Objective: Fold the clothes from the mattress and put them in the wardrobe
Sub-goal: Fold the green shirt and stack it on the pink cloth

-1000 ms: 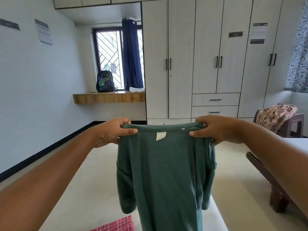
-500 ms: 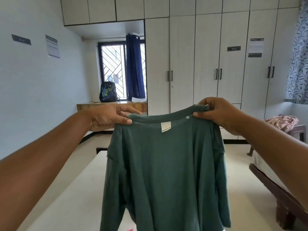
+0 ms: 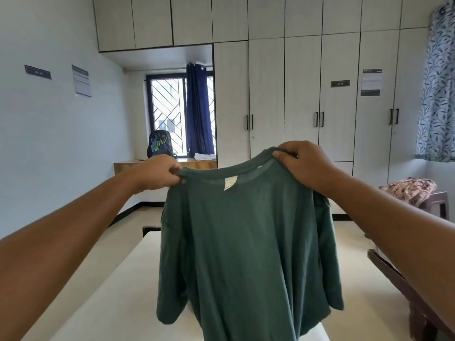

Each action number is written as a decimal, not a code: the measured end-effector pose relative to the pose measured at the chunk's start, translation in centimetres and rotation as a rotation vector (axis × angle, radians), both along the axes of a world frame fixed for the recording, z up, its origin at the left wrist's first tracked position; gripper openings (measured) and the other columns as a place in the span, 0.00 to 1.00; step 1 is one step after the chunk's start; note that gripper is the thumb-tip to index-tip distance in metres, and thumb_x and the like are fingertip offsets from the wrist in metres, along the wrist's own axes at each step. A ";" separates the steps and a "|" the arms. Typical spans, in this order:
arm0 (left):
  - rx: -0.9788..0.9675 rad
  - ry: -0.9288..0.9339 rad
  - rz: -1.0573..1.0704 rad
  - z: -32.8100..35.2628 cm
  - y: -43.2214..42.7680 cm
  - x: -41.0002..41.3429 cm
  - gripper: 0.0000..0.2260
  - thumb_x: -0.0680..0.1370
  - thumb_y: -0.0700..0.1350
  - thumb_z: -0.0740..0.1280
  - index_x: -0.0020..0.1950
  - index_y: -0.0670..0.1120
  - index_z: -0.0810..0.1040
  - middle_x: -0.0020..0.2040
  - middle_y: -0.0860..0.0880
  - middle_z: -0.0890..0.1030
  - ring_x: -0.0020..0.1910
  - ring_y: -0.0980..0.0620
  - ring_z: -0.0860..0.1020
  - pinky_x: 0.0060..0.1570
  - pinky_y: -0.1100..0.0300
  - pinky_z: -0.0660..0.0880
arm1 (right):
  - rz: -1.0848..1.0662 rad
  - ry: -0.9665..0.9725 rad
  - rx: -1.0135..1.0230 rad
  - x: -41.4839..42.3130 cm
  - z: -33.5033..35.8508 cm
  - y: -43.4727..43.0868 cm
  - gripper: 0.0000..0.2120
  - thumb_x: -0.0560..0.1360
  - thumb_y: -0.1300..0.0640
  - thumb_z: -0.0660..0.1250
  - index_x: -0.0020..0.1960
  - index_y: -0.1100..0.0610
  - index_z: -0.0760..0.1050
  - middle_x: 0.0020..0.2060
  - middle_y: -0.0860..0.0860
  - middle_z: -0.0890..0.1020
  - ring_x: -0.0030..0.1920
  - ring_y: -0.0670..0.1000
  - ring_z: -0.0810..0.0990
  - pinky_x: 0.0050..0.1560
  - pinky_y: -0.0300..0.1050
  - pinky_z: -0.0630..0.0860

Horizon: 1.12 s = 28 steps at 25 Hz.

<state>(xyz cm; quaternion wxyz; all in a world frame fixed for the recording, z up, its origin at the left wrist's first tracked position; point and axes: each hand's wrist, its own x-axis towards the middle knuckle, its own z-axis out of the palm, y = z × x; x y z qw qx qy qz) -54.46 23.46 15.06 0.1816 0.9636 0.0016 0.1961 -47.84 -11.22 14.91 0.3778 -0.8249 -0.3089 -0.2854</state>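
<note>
So the green t-shirt (image 3: 248,242) is being held up in the air by its shoulders, well clear of the mattress (image 3: 118,279) underneath. The left hand (image 3: 157,172) is clenched on the left shoulder seam, and the right hand (image 3: 304,163) is pinched onto the collar edge on the other side, fingers (image 3: 280,155) curled over the fabric.

What's changed over the last second: the shirt has been lifted higher and spread a bit wider, and the view has been tipped up, so more of the wardrobe (image 3: 302,94) is seen now. The right side is raised above the left, so the neckline is tilted. The sleeves are hung loose down both sides, and the white label (image 3: 230,182) is faced toward the camera.

For the task, this looks like the shake-out before folding, so not much is done yet. Nothing is folded, and the wardrobe doors are all shut. Probably the shirt needs to be laid flat on the mattress next, then the sleeves get tucked in.
</note>
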 end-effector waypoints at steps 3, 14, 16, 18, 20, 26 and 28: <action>-0.254 -0.261 0.076 -0.9 -0.4 0.5 0.06 0.84 0.41 0.62 0.58 0.47 0.77 0.51 0.48 0.80 0.52 0.47 0.79 0.53 0.48 0.80 | 0.057 0.079 0.028 -0.2 -0.1 0.1 0.13 0.83 0.46 0.64 0.57 0.52 0.83 0.49 0.47 0.84 0.52 0.50 0.81 0.60 0.50 0.78; -0.175 -0.286 -0.080 5.0 -0.8 -3.0 0.14 0.74 0.54 0.76 0.48 0.44 0.84 0.45 0.45 0.84 0.43 0.51 0.79 0.48 0.55 0.76 | -0.096 0.277 -0.097 0.5 2.0 -2.3 0.21 0.74 0.37 0.71 0.49 0.56 0.81 0.46 0.55 0.84 0.48 0.55 0.82 0.51 0.51 0.80; -0.283 -0.209 -0.039 4.9 -1.6 -2.9 0.12 0.78 0.51 0.73 0.49 0.42 0.84 0.44 0.45 0.84 0.43 0.51 0.80 0.44 0.59 0.76 | -0.048 0.523 -0.067 0.0 2.1 -1.7 0.21 0.76 0.38 0.70 0.54 0.56 0.80 0.50 0.55 0.83 0.50 0.55 0.82 0.51 0.49 0.79; -0.472 -0.110 0.012 4.4 -3.1 -2.5 0.12 0.78 0.48 0.73 0.51 0.39 0.85 0.46 0.43 0.85 0.46 0.47 0.83 0.44 0.57 0.79 | -0.032 0.734 0.026 -0.8 2.0 -0.7 0.18 0.78 0.43 0.71 0.57 0.57 0.79 0.52 0.58 0.83 0.53 0.58 0.82 0.56 0.53 0.80; -0.634 -0.045 0.044 3.8 -5.0 -2.1 0.12 0.77 0.46 0.75 0.54 0.39 0.84 0.49 0.41 0.85 0.49 0.45 0.84 0.45 0.56 0.81 | -0.024 0.777 0.115 -1.4 1.8 0.5 0.14 0.79 0.50 0.70 0.58 0.59 0.79 0.53 0.59 0.82 0.52 0.56 0.81 0.52 0.51 0.80; -0.706 -0.007 -0.085 2.2 -11.5 -0.7 0.12 0.76 0.44 0.75 0.55 0.37 0.83 0.52 0.38 0.86 0.47 0.47 0.83 0.53 0.53 0.81 | 0.267 0.862 0.301 -3.5 1.6 4.9 0.07 0.82 0.62 0.62 0.55 0.65 0.77 0.42 0.56 0.80 0.36 0.49 0.78 0.46 0.44 0.82; -0.650 0.001 -0.124 2.0 -12.9 -0.2 0.13 0.77 0.47 0.74 0.55 0.38 0.84 0.53 0.38 0.86 0.47 0.47 0.83 0.55 0.51 0.82 | 0.324 0.870 0.317 -4.6 2.1 5.7 0.09 0.83 0.63 0.60 0.49 0.64 0.77 0.38 0.56 0.80 0.34 0.48 0.80 0.47 0.43 0.83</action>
